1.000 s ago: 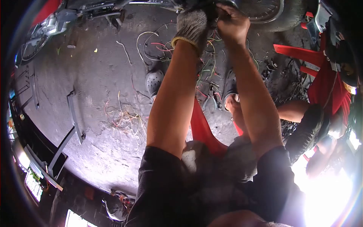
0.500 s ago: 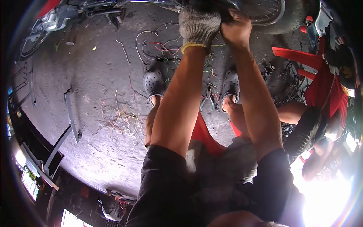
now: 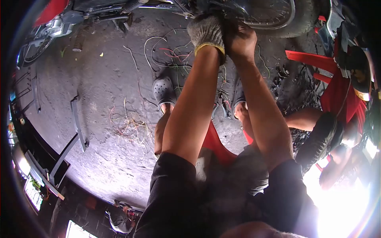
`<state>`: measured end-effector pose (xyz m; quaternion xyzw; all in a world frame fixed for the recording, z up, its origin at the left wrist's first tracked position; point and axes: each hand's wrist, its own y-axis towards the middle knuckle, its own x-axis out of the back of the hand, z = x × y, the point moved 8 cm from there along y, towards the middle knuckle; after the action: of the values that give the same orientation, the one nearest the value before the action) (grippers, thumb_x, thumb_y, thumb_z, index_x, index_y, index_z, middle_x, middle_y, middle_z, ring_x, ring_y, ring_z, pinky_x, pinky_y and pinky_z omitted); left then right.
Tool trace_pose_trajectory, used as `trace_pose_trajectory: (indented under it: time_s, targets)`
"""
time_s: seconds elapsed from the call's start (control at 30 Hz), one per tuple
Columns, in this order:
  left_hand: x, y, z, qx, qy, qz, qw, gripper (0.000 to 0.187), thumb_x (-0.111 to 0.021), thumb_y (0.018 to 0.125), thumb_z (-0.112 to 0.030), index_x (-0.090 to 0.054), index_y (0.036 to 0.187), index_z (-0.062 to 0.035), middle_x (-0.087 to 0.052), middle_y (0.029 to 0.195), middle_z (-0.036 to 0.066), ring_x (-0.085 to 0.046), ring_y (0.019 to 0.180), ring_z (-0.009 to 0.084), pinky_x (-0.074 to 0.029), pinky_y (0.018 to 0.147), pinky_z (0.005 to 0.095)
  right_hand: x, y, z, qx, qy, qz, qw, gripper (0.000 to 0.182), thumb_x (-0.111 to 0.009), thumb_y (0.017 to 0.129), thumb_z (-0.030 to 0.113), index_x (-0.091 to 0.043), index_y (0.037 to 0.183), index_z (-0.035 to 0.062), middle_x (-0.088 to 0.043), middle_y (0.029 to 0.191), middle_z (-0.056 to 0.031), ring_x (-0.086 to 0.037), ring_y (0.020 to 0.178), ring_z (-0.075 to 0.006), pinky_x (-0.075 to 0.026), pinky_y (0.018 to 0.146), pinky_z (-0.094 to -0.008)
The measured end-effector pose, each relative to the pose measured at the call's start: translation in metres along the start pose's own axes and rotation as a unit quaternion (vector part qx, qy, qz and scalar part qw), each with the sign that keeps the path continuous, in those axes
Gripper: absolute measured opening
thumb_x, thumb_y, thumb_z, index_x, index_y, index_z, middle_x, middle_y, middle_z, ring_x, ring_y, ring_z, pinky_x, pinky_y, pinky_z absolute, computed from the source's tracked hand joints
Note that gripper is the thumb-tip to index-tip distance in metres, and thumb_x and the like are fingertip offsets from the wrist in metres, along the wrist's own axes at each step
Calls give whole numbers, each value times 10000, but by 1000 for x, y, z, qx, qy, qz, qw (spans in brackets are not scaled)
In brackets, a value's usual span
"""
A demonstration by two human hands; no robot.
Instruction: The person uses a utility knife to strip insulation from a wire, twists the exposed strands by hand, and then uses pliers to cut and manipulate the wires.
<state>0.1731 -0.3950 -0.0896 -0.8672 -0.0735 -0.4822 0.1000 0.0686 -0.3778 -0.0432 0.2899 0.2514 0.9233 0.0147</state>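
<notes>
My left hand [image 3: 206, 31] wears a grey knitted glove with a yellow cuff and is at the underside of a motorcycle, at the top centre. Bare and close beside it, my right hand [image 3: 241, 41] has its fingers curled, left of the spoked wheel [image 3: 274, 16]. Dark parts and shadow hide the fingertips of both hands, so what they hold cannot be made out. Loose coloured wires [image 3: 172, 53] lie on the floor below the gloved hand. Pliers [image 3: 221, 106] rest on the ground between my feet.
A tangle of thin wires [image 3: 133, 127] lies left of my legs. Grey clogs [image 3: 163, 90] are on my feet. At the right are red plastic panels [image 3: 311, 59] and another person's leg [image 3: 303, 119]. A bent metal frame [image 3: 75, 119] stands at the left.
Both hands have moved slightly down in the view and closer together. The motorcycle and floor appear shifted a little, with more of the wheel showing.
</notes>
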Motion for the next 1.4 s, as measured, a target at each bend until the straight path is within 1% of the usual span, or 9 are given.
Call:
trace_pose_trajectory:
  time_s: [0.1,0.17,0.3,0.7,0.9,0.97,1.2,1.27,1.4]
  targets:
    - [4,-1,28,176,-172,-59,967,195,-564,835,-218,-661,969,-114,-666,976,146,-647,868,345,-525,759,403,-6,-3,-8,-118,-32,68,990,118,-605,842,134,-667,899,52,-674,783,-95,-660,744,-241,-506,697,-301]
    - [-19,19,36,62,3,-80,995,279,-574,810,-329,-691,943,-114,-671,933,181,-633,918,366,-503,785,435,2,-3,5,-1,19,-14,1000,142,-591,846,117,-673,946,56,-674,789,-102,-662,752,-227,-501,707,-289]
    - [-27,16,21,-80,116,-53,989,255,-582,798,-295,-688,941,-113,-675,922,162,-640,907,347,-509,782,418,-5,-9,-21,-92,83,17,992,261,-618,706,103,-677,952,38,-678,918,-161,-652,886,-339,-512,778,-346]
    - [-7,-17,-10,-297,-264,-160,904,319,-524,832,-308,-677,967,-63,-677,972,142,-620,955,290,-455,852,380,7,-14,-26,-87,62,27,994,279,-612,595,74,-670,859,4,-679,865,-172,-676,844,-293,-518,758,-350]
    - [-14,2,-25,-177,107,33,978,299,-538,835,-252,-642,1094,-147,-659,1054,125,-618,1023,271,-454,911,393,-4,-19,-26,-157,95,68,981,143,-545,808,47,-653,900,42,-659,839,-164,-668,819,-292,-505,692,-356]
    - [-5,10,-1,-7,-194,12,981,372,-556,836,-366,-672,994,-51,-678,978,149,-613,1011,279,-460,865,357,-2,-16,-14,-72,20,63,995,132,-549,806,69,-641,897,42,-656,819,-158,-652,806,-326,-503,676,-363]
    - [44,-12,-13,15,-362,-181,914,331,-547,846,-349,-691,869,-52,-683,917,154,-634,909,310,-490,792,386,-11,-22,-18,-39,1,79,996,141,-604,787,125,-650,904,62,-672,833,-137,-642,824,-357,-510,691,-363]
    - [28,3,-29,-122,41,-78,989,280,-517,843,-285,-685,821,-61,-682,859,152,-648,800,325,-503,723,421,-12,-22,-12,-33,-23,102,994,168,-630,780,152,-662,927,78,-677,853,-135,-646,832,-352,-514,703,-365]
    - [30,-4,-30,-156,74,-108,979,261,-497,833,-251,-676,789,-67,-675,789,158,-656,734,321,-510,673,431,-11,-21,-2,39,-72,54,995,99,-670,678,138,-656,758,80,-642,687,-104,-636,659,-331,-529,590,-384]
